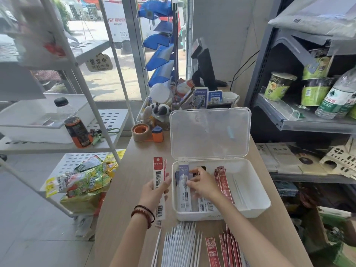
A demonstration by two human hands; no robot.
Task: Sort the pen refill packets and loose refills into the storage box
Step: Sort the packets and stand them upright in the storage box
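Below the frame's centre sat the storage box (256, 209), lid up, partly filled; right hand (202, 185) pinched packets (184, 191) inside it; left hand (156, 189) gripped a red-topped packet (159, 182) beside it; loose refills (179, 245) and red packets (225, 249) waited at bottom centre.

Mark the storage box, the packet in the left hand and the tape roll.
storage box (255, 190): head view, bare right inner wall.
refill packet (158, 170): head view, upper printed face.
tape roll (139, 138): head view, tan outer side.
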